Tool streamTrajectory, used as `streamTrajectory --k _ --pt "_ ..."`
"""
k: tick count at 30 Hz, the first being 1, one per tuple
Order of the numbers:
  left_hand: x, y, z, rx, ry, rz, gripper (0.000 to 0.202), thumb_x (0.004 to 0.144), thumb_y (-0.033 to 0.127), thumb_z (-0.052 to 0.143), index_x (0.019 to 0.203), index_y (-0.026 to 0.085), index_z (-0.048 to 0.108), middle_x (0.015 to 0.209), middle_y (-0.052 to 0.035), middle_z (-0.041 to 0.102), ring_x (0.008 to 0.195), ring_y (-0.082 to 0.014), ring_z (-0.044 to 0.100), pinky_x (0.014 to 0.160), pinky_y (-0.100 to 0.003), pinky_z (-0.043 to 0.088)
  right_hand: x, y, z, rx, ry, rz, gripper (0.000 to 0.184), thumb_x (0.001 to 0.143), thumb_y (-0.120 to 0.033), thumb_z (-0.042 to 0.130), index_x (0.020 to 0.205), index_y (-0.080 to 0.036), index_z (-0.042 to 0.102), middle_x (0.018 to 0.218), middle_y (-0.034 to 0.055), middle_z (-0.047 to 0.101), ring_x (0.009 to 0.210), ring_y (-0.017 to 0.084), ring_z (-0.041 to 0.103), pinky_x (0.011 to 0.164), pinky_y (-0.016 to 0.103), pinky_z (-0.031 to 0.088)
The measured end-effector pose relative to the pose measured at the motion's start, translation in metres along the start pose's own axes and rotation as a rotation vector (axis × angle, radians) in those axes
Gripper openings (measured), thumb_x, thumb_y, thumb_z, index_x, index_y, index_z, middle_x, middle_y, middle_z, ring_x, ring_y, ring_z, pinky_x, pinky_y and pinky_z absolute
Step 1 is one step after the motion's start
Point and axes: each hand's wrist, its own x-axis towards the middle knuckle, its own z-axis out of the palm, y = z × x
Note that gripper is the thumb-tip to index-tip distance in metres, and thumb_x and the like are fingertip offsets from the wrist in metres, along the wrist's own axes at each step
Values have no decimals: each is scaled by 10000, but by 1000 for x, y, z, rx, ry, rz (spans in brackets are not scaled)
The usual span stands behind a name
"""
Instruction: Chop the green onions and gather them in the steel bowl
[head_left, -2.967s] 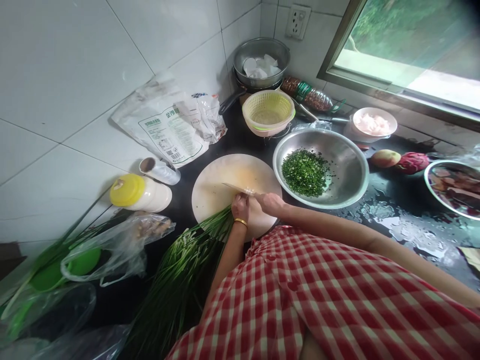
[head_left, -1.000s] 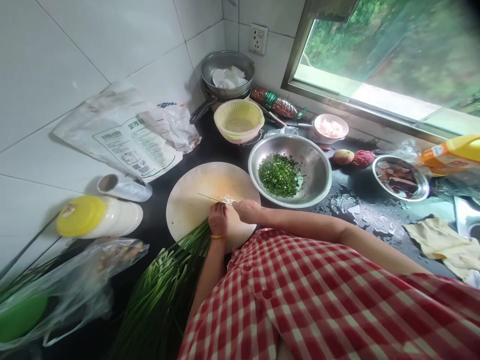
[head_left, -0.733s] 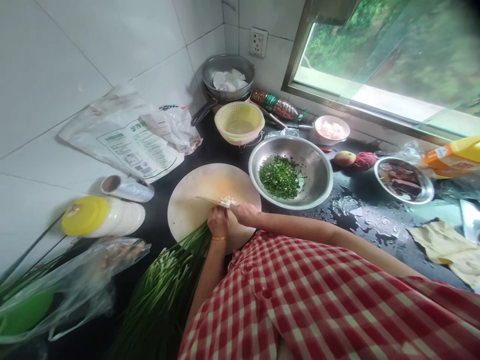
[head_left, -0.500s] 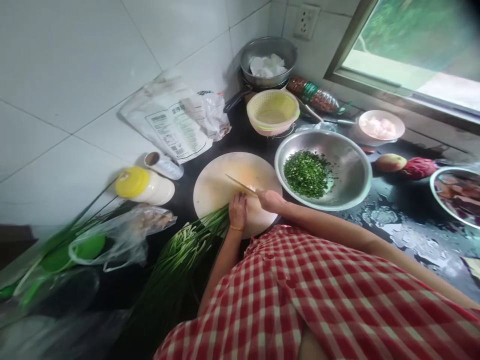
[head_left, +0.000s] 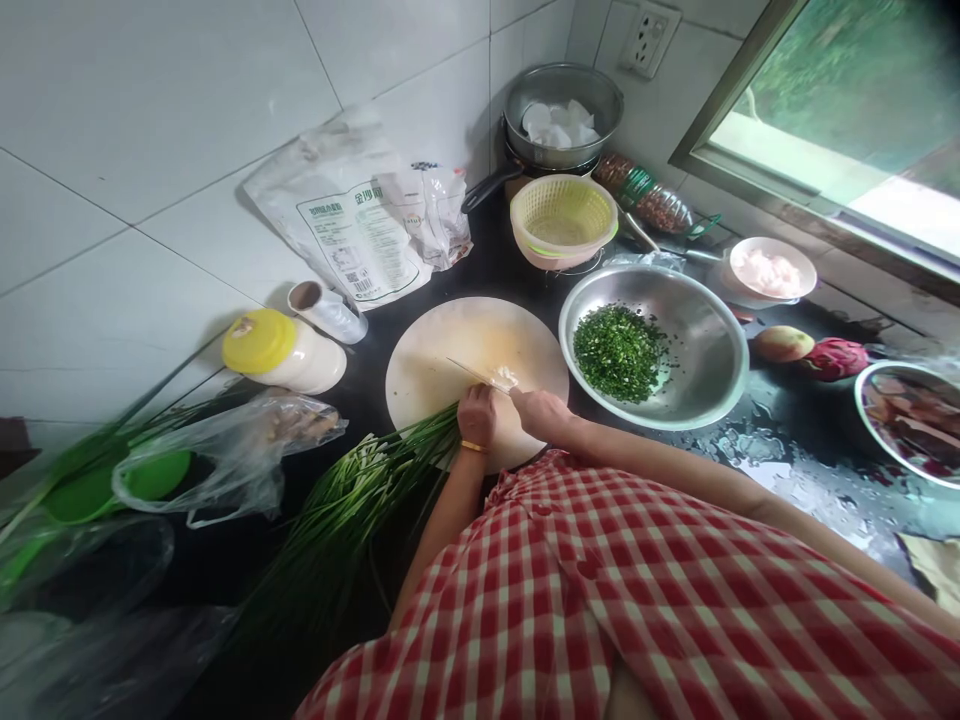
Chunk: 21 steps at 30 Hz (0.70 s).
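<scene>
My left hand point(head_left: 478, 414), with a gold bangle at the wrist, is closed over the white ends of a long bunch of green chives point(head_left: 352, 510) on the round pale cutting board point(head_left: 450, 345). My right hand point(head_left: 541, 410) grips the handle of a knife point(head_left: 474, 373), whose blade lies across the board just beyond my left fingers. A small heap of chopped white pieces point(head_left: 505, 377) sits by the blade. To the right stands a steel bowl point(head_left: 705, 350) holding chopped greens point(head_left: 616, 352).
Along the tiled wall lie a printed bag point(head_left: 360, 225), a cling-film roll point(head_left: 327, 311) and a yellow-lidded jar point(head_left: 279, 352). A yellow colander point(head_left: 564, 218), a pot point(head_left: 562, 110), a bottle point(head_left: 646, 195), a pink bowl point(head_left: 772, 270), fruit point(head_left: 783, 343) and a meat dish point(head_left: 911, 420) stand behind and right. Plastic bags point(head_left: 217, 465) lie at left.
The view has swung about while both hands stay at the board. The knife keeps working at the chive ends and a small heap of white pieces has built up beside the blade.
</scene>
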Motion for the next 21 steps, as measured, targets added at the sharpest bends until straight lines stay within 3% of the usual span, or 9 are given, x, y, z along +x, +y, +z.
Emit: streamTrajectory --k 9,15,21 --pt "1 2 -3 -3 -55 -28 193 893 169 422 908 168 614 835 -84 623 833 -206 558 752 -322 444 5 5 -4 -2 -12 -18 381 858 -100 336 1225 -136 435 899 124 671 801 211 647 635 270 438" --pt "1 1 -2 22 -88 -59 197 886 162 421 869 171 617 832 -93 617 861 -220 555 765 -336 444 5 -3 -3 6 -40 4 321 885 -116 324 1167 -108 476 881 146 664 832 214 642 664 268 445" --pt "1 1 -3 -10 -80 -46 199 888 155 417 902 162 616 842 -94 621 863 -211 557 766 -326 441 6 3 -1 16 -18 -42 349 858 -101 361 1193 -103 460 884 130 665 797 207 638 640 253 430"
